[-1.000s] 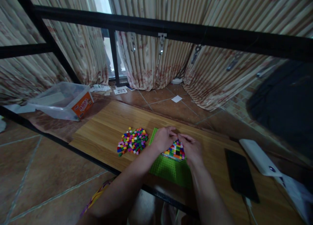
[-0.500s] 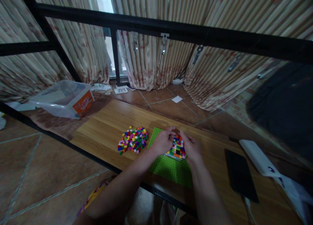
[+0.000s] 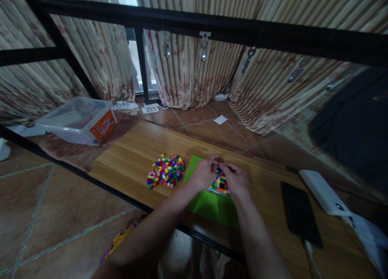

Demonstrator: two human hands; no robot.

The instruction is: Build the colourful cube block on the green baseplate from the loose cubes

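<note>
On the table (image 3: 133, 158), the baseplate (image 3: 209, 206) lies at centre under both hands, the loose brick pile (image 3: 166, 170) just left of it, the phone (image 3: 300, 212) well right, with the plastic box (image 3: 77, 119) beyond the table's left end.

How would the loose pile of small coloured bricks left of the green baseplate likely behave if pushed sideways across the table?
The pile of coloured bricks lies loose and unjoined, so it would probably scatter rather than move as one. The pieces look blocky, so they would more likely slide than roll. The wooden table looks smooth, so sliding should be easy.
</note>
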